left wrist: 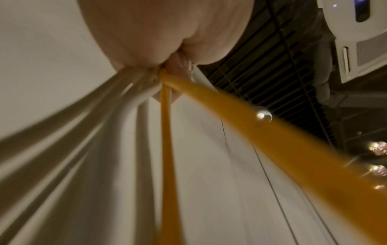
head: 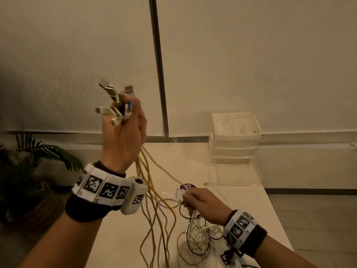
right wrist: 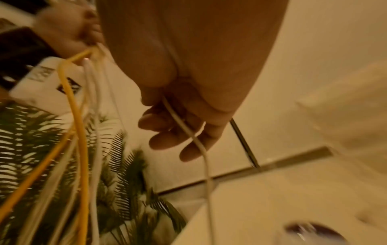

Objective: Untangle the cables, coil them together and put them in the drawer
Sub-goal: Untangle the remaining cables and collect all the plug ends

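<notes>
while left hand (head: 123, 140) grips raised cables (head: 152, 190), right hand (head: 201, 204) pinches one white cable (head: 166, 171)

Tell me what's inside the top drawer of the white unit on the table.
The top drawer holds pale, rounded white lumps, too blurred to identify. Its front wall hides whatever lies deeper.

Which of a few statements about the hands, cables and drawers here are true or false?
1. The left hand holds a bunch of cable plugs raised above the table. True.
2. The right hand is empty. False: it pinches a white cable.
3. All cables are white. False: yellow cables hang too.
4. A tangle lies on the table. True.
5. The drawer unit stands on the floor. False: it is on the table.
</notes>
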A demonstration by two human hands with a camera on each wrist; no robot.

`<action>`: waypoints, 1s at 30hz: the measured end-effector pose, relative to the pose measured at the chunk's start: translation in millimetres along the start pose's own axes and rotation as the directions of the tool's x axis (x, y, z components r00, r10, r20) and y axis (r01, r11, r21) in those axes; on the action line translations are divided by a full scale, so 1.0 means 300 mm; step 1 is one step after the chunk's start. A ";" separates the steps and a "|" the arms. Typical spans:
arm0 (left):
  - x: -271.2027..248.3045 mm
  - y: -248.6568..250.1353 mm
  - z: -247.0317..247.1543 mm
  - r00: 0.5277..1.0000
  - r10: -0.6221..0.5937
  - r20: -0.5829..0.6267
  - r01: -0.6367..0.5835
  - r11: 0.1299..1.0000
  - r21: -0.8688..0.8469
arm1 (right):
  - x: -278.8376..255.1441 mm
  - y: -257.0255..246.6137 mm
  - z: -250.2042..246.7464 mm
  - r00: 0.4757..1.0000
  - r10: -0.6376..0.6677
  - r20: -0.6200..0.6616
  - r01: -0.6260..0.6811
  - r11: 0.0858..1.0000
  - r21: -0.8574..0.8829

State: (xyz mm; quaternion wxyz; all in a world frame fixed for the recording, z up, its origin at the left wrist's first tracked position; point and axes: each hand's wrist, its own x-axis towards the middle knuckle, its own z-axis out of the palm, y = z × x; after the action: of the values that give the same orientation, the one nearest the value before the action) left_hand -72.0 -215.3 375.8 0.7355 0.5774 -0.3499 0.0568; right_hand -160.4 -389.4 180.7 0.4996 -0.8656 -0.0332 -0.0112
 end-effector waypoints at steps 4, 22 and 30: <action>0.018 0.032 -0.087 0.993 0.054 -0.102 -0.054 0.999 0.003 | -0.075 0.159 -0.008 0.989 0.145 -0.024 -0.147 0.986 -0.081; -0.124 -0.326 0.172 0.859 -0.182 0.478 -0.219 0.714 0.665 | -0.067 -0.239 -0.318 0.991 -0.010 -0.132 0.023 0.995 0.099; 0.014 -0.143 0.098 0.980 0.200 0.020 -0.176 0.809 0.561 | -0.121 -0.008 -0.161 0.977 0.060 -0.205 -0.006 0.967 0.254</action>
State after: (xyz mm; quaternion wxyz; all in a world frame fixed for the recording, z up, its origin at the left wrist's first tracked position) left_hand -60.9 -256.8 346.0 0.5314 0.7289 -0.3582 0.2408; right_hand -196.0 -431.7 205.1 0.6062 -0.7895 0.0332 -0.0902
